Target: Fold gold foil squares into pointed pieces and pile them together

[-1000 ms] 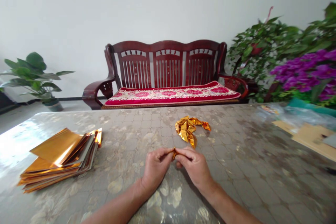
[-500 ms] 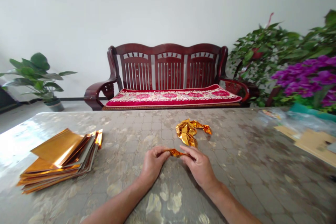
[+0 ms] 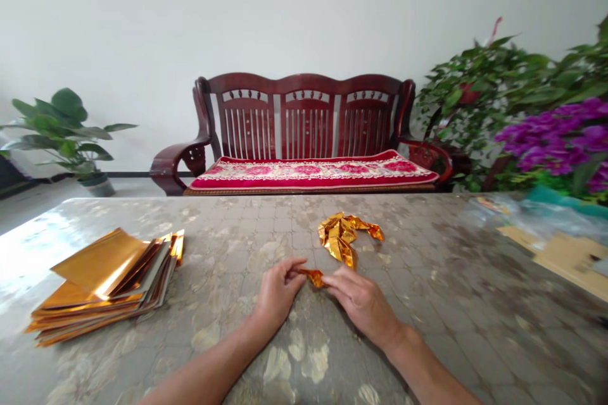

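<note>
Between my two hands, just above the table, is a small folded piece of shiny gold foil paper (image 3: 313, 277). My left hand (image 3: 279, 291) pinches its left end between thumb and fingers. At its right end, the fingertips of my right hand (image 3: 361, 299) are closed on the foil. Beyond my hands lies a small heap of crumpled, folded gold foil pieces (image 3: 341, 237), with one arm stretching right. On the left of the table rests a stack of gold foil sheets (image 3: 102, 278), grey on their backs, the top ones askew.
The patterned table (image 3: 228, 342) spans the front. At its right edge lie brown cardboard pieces (image 3: 567, 259) and clear plastic wrapping (image 3: 536, 218). Behind it stands a dark red wooden bench (image 3: 304, 120). A potted plant (image 3: 71, 133) is at left; purple flowers (image 3: 565, 136) are at right.
My right hand has shifted its grip on the foil piece, its fingers now curled closer together. The left index finger has lifted slightly. The heap and the stack stay in place.
</note>
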`<state>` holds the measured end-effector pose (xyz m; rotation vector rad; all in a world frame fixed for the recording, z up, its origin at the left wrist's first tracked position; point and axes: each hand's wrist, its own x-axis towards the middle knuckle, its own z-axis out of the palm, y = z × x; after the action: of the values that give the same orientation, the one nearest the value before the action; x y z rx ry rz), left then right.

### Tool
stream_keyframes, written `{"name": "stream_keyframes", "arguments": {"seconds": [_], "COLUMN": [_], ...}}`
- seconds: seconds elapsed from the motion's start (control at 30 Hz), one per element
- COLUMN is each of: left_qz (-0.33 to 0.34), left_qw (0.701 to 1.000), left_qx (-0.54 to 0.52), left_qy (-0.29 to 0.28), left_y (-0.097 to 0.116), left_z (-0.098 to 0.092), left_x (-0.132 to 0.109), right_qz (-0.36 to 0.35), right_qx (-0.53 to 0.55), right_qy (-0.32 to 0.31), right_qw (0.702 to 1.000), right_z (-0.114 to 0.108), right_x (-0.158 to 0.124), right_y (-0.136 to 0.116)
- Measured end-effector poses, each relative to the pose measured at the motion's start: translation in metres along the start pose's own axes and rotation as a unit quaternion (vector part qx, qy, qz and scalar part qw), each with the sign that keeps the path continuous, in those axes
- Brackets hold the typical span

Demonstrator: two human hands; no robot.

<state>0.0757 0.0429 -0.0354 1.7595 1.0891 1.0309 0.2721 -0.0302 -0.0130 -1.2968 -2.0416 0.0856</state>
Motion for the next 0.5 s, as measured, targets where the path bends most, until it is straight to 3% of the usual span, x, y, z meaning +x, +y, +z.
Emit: {"name": "stream_keyframes", "arguments": {"seconds": [0.1,0.2,0.4,0.5], "left_qz": [0.109,0.184,0.203,0.208], "left_qw": [0.993,0.977,0.963,0.963], "left_qx": [0.034,0.091,0.091,0.068], "left_qy": [-0.006,-0.058,-0.15,-0.156], "left_y": [0.001,0.003,0.006,0.007], "left_z": [-0.008,-0.015,-0.016,-0.015], "left_x": [-0.001,-0.001,0.0,0.001], "right_qz": [-0.002,0.004,0.009,-0.004], "right_qx": [0.005,0.012,0.017,0.007], "right_qy": [-0.008,-0.019,-0.054,-0.069], "right_qw": [1.0,1.0,0.998,0.998], "right_z": [-0.001,0.0,-0.002,-0.005], "right_x": [0.001,0.001,0.0,-0.001], "right_y": [0.0,0.001,0.003,0.005]}}
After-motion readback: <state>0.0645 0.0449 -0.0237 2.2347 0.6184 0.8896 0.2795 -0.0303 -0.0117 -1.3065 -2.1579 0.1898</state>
